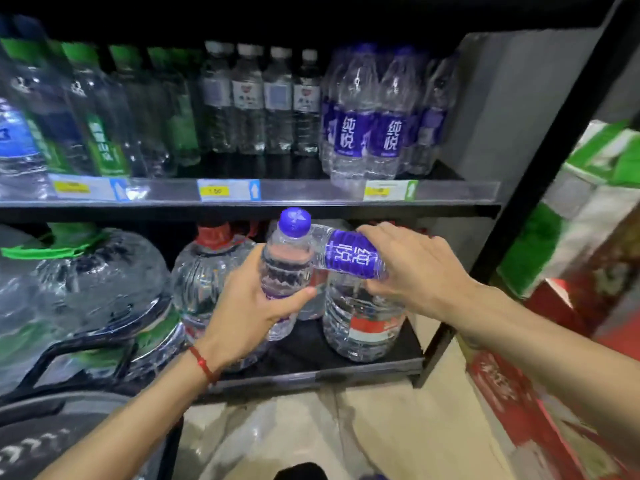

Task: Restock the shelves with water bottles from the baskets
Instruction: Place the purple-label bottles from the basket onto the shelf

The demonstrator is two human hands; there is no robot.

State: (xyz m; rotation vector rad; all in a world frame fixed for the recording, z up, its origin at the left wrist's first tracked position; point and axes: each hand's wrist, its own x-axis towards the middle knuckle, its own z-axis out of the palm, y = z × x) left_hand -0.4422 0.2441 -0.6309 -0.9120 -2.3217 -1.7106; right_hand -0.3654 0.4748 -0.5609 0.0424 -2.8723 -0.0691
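Clear plastic water bottle with purple cap (289, 261) upright mid-frame, below upper shelf edge (311, 194); left hand (249, 310) fingers (294, 297) curled round its body. Second purple-labelled bottle (349, 258) lies sideways at its 3 o'clock, touching, gripped by right hand (415, 268). Matching purple-labelled bottles (363, 133) stand on shelf at 1 o'clock. Large clear jugs (207, 271) behind, on lower shelf.

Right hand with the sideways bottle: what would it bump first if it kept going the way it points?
Probably the upright purple-capped bottle in the left hand. The sideways bottle in the right hand looks very close to it, though depth is unclear.
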